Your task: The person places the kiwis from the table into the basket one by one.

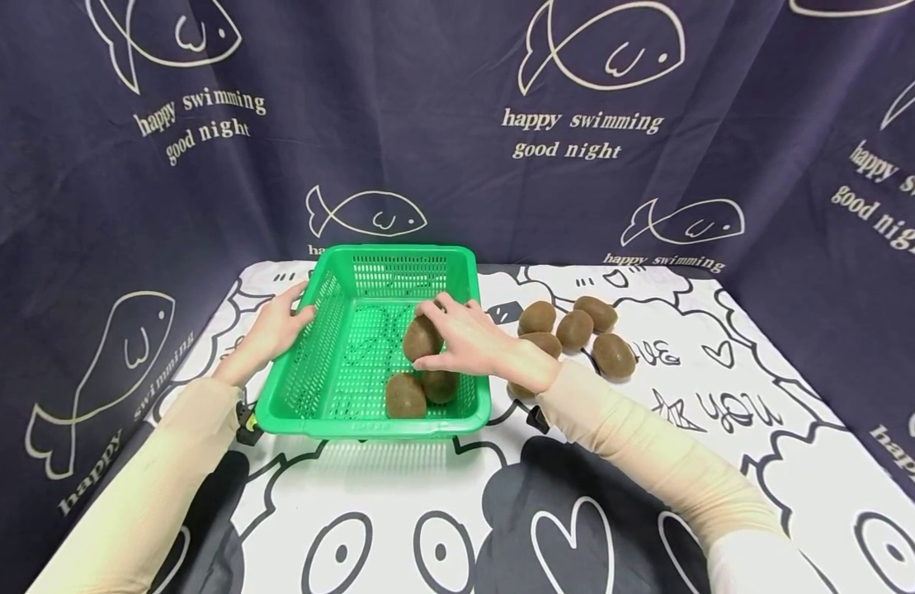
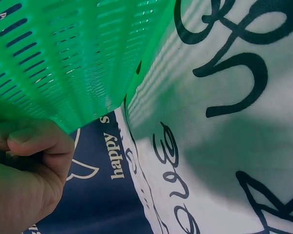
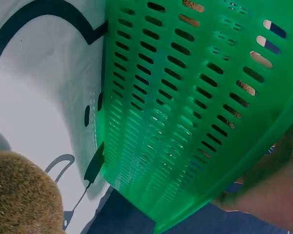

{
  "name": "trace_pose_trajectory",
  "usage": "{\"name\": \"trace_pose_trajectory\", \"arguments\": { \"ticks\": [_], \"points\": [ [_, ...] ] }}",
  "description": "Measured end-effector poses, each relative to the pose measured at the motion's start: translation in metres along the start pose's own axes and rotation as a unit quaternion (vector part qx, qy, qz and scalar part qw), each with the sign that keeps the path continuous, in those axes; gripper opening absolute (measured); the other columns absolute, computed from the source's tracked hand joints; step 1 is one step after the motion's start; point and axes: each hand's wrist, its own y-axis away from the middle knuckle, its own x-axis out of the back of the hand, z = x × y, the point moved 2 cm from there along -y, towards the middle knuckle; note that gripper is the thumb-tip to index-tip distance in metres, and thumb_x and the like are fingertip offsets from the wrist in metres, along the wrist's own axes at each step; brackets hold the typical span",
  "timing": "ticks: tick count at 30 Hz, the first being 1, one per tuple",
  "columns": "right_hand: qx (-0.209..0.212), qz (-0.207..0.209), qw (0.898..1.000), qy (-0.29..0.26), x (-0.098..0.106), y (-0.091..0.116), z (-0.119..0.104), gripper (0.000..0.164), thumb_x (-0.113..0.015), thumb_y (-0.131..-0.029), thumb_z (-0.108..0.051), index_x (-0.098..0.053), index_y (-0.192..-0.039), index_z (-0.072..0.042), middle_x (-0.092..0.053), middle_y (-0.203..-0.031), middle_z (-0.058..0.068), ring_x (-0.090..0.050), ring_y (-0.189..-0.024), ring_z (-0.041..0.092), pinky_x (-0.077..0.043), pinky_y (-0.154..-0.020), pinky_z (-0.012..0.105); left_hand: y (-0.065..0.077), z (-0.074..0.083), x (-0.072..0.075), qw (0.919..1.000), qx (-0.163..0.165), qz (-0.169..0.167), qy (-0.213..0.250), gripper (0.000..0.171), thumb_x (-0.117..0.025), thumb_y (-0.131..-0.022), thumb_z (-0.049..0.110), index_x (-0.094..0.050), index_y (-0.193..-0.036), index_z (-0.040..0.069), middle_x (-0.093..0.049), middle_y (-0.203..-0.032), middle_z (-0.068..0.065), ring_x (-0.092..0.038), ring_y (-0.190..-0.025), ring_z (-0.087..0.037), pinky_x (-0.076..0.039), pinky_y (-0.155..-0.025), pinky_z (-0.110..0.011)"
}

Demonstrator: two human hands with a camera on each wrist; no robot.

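A green plastic basket (image 1: 368,427) with slotted walls stands on the table. At its left rim my left hand (image 1: 275,326) grips the edge; the left wrist view shows the thumb and curled fingers against the green wall. Inside the basket's right half, my right hand (image 1: 468,338) holds a brown fuzzy kiwi (image 1: 422,338) between thumb and fingers. Below it lie two more kiwis, one at the front (image 1: 406,396) and one partly under the held fruit (image 1: 440,386). In the right wrist view the basket wall (image 3: 161,97) hides the held kiwi and most of the hand.
Several loose kiwis (image 1: 574,331) lie on the table right of the basket, some partly behind my right forearm. One kiwi (image 3: 24,195) looms close in the right wrist view. The tablecloth (image 1: 398,495) has black-and-white drawings. A dark blue curtain (image 1: 457,181) hangs behind.
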Motion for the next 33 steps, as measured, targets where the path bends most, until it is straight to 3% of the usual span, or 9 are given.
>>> {"name": "trace_pose_trajectory", "arguments": {
  "ticks": [14,21,27,33],
  "points": [
    [0.003,-0.003,1.000,-0.005,0.000,0.001,0.001,0.065,-0.074,-0.077,-0.050,-0.053,-0.127,-0.014,-0.054,-0.110,0.007,-0.058,-0.091,0.019,-0.046,-0.081,0.044,-0.001,0.000,0.001,1.0000,0.005,-0.003,0.004,0.060,-0.042,-0.097,0.019,-0.025,-0.151,0.001,-0.038,-0.147,-0.030,-0.058,-0.116,-0.046,-0.045,-0.100,-0.055],
    [0.008,-0.008,1.000,-0.005,0.002,0.002,0.001,0.059,-0.070,-0.082,-0.049,-0.055,-0.127,-0.013,-0.056,-0.114,0.007,-0.058,-0.094,0.018,-0.045,-0.083,0.044,0.000,0.000,-0.001,1.0000,0.004,-0.002,0.006,0.060,-0.042,-0.097,0.019,-0.025,-0.151,0.001,-0.038,-0.147,-0.030,-0.058,-0.115,-0.046,-0.048,-0.096,-0.054],
    [0.014,0.020,1.000,-0.013,0.016,0.004,0.004,0.050,-0.068,-0.085,-0.041,-0.059,-0.124,-0.012,-0.058,-0.117,0.008,-0.059,-0.101,0.020,-0.047,-0.083,0.044,-0.001,0.000,-0.001,1.0000,-0.004,0.004,0.004,0.059,-0.043,-0.097,0.018,-0.026,-0.151,0.000,-0.039,-0.146,-0.030,-0.058,-0.114,-0.047,-0.046,-0.099,-0.055],
    [0.003,0.064,0.998,-0.018,0.029,0.016,0.021,0.043,-0.067,-0.087,-0.034,-0.060,-0.120,-0.008,-0.061,-0.113,0.009,-0.060,-0.090,0.024,-0.050,-0.077,0.042,-0.002,0.000,-0.001,1.0000,-0.002,0.003,-0.001,0.059,-0.042,-0.097,0.018,-0.026,-0.150,0.000,-0.038,-0.147,-0.031,-0.058,-0.115,-0.047,-0.045,-0.100,-0.055]
  ]
}}
